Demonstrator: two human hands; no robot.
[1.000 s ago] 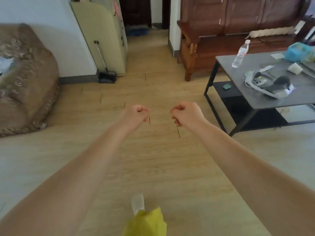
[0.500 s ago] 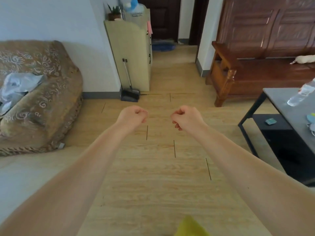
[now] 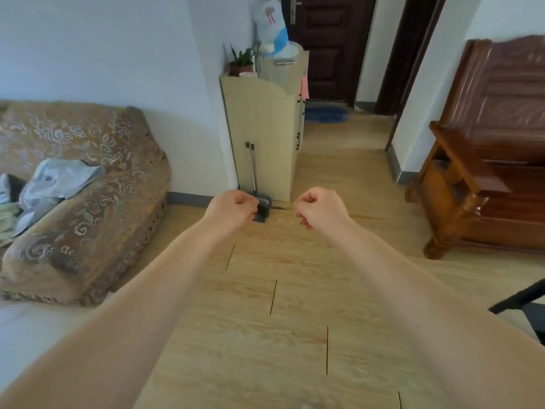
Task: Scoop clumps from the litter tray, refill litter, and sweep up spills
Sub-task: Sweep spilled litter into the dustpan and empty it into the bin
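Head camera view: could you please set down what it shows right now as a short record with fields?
left hand: left hand, fingers curled, holding nothing
right hand: right hand, fingers curled, holding nothing
sweeping tool: dustpan with a long handle, leaning against the cabinet, partly hidden behind the left hand
left side: sofa with a patterned cover, grey bag on it
right side: wooden bench
floor: wood floor
litter tray: not in view
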